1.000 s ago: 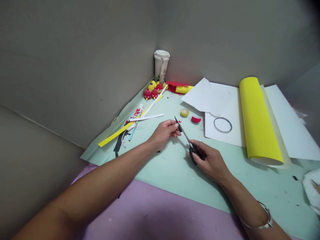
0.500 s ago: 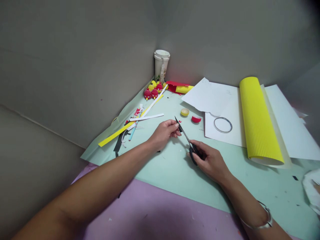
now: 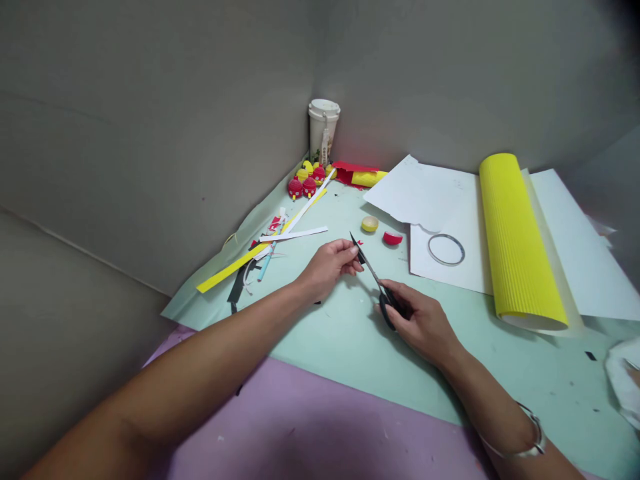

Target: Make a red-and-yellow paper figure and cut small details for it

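Observation:
My right hand (image 3: pixel 417 320) holds black-handled scissors (image 3: pixel 373 272), their blades pointing up and left. At the blade tips, my left hand (image 3: pixel 333 267) is closed in a pinch, with a small black piece (image 3: pixel 361 260) visible beside its fingers and the blades. Whether the fingers grip that piece is hard to make out. Just beyond the hands lie a yellow half-round cup (image 3: pixel 369 224) and a red one (image 3: pixel 393 238). A tiny red scrap (image 3: pixel 360 243) sits close to the blade tips.
Paper strips (image 3: pixel 235 268) and a blue pen (image 3: pixel 267 261) lie left. Small red and yellow ornaments (image 3: pixel 295 187) sit before a white cup (image 3: pixel 323 130). White sheets (image 3: pixel 425 193), a metal ring (image 3: pixel 446 250) and a yellow corrugated roll (image 3: pixel 523 247) are on the right. Grey walls stand behind.

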### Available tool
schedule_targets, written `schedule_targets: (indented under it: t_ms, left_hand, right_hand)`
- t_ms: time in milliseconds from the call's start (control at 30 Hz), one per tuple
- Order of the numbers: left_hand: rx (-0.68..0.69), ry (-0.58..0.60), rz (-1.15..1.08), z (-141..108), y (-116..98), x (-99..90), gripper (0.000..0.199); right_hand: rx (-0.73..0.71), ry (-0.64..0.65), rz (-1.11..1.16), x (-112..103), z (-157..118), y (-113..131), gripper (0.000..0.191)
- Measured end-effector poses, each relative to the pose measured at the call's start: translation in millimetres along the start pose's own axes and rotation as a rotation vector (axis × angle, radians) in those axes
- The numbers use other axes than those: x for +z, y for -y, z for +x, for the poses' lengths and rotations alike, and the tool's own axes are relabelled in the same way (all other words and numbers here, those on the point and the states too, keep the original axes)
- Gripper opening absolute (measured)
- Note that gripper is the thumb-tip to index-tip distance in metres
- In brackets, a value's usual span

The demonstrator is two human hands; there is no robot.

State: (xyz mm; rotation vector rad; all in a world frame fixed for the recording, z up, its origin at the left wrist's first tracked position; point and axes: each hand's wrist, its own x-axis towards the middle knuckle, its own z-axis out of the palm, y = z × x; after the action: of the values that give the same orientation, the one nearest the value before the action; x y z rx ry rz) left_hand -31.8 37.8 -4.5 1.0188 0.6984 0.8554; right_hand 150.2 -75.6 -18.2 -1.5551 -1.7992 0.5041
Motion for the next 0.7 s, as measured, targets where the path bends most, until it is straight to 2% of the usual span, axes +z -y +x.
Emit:
schedule_targets:
  t_ms: [700]
  left_hand:
    - [0.008, -0.007, -0.017, 1.0, 0.4, -1.4, 0.01]
  right_hand:
    - [-0.005, 0.005, -0.03, -0.7, -1.6, -1.6, 0.04]
